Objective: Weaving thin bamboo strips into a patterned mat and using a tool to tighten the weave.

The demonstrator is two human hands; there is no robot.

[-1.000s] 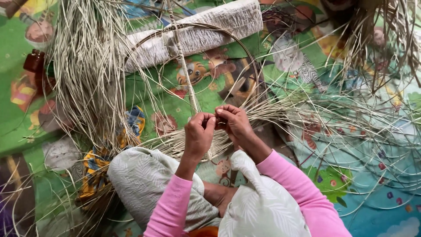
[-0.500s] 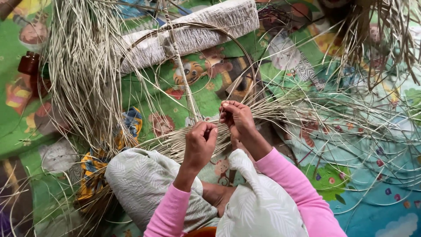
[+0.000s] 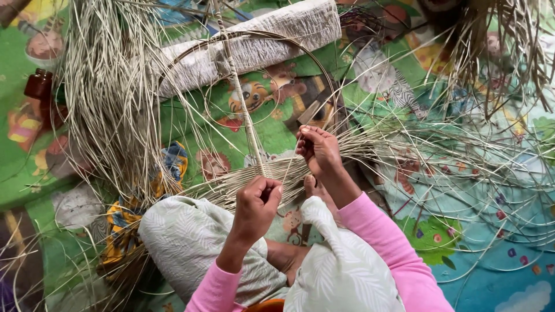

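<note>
A round cane hoop (image 3: 191, 58) with a straight wrapped rib (image 3: 240, 110) lies on the mat in front of me, and a band of thin woven reed strands (image 3: 231, 185) crosses its near edge. My left hand (image 3: 257, 205) is closed on a thin strand near the base of the rib. Just to the right, my right hand (image 3: 318, 147) pinches the woven strands, fingers bent. Pink sleeves cover both arms. My knees in pale patterned cloth sit below the work.
A thick bundle of loose reeds (image 3: 107, 92) hangs at the left. A white wrapped roll (image 3: 277, 34) lies behind the hoop. Loose strands (image 3: 462, 156) spread over the colourful play mat at right. A brown bottle (image 3: 39, 84) stands far left. A patterned cloth (image 3: 130, 214) lies beside my left knee.
My left hand has drawn back toward me, pulling a strand. My right hand has stayed at the weave, shifting slightly up and right.
</note>
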